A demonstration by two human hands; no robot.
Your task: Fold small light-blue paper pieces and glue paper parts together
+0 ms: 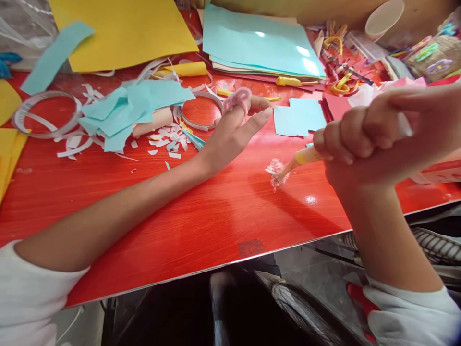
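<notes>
My right hand (370,127) is curled in a fist around a thin stick (306,155), pale yellow near my fingers and brownish towards its lower end. That lower end touches a small patch of frayed whitish shreds (276,173) on the red table (201,216). My left hand (234,129) hovers over or rests on the table, thumb and index finger stretched out. A fuzzy pink ring (237,99) sits around one of its fingers; the other fingers are mostly hidden. Just past these fingertips lie light blue paper squares (298,117).
Light blue paper pieces (126,108) and white scraps (173,137) lie left of my left hand, between two tape rolls (48,93). Blue sheets (259,43) and a yellow sheet (126,33) are at the back. A white cup (384,19) stands back right.
</notes>
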